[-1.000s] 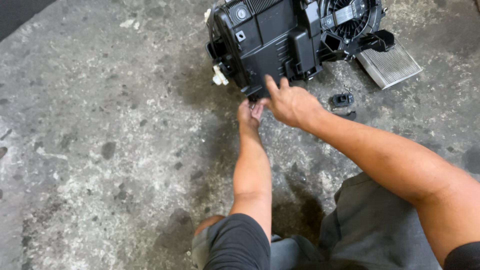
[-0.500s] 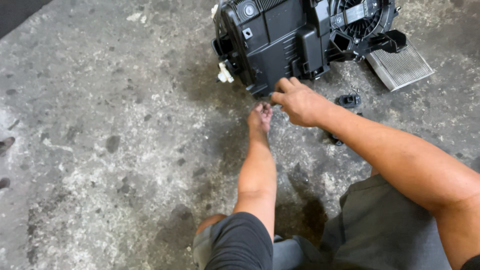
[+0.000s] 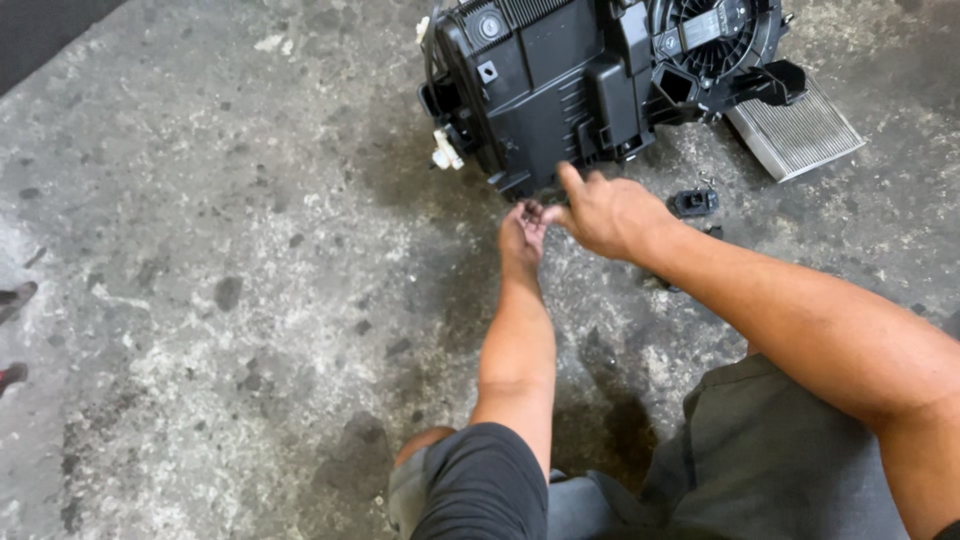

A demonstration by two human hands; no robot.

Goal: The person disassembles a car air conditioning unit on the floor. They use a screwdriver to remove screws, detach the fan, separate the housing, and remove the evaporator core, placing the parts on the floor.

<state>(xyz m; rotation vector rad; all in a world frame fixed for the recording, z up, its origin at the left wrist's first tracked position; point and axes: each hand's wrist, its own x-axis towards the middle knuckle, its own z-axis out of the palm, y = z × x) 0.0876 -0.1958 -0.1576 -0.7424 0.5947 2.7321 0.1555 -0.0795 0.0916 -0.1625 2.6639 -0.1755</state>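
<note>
A large black plastic blower housing (image 3: 570,90) with a round fan cage lies on the stained concrete floor (image 3: 220,260) ahead of me. My left hand (image 3: 522,235) is palm up just below its near edge, fingers cupped, with small dark bits that I cannot make out in the palm. My right hand (image 3: 605,212) hovers right beside it, thumb and fingers pinched together at the left palm, index finger raised toward the housing. Whether the right fingers hold anything is hidden.
A grey pleated filter panel (image 3: 795,130) lies to the right of the housing. A small black part (image 3: 693,202) sits on the floor near my right wrist. A white clip (image 3: 445,155) sticks out at the housing's left side. Someone's shoe (image 3: 15,297) shows at the left edge.
My right hand has come off the housing's lower edge and drawn back to my left palm. The left hand has stayed cupped below the housing. The view has shifted slightly.
</note>
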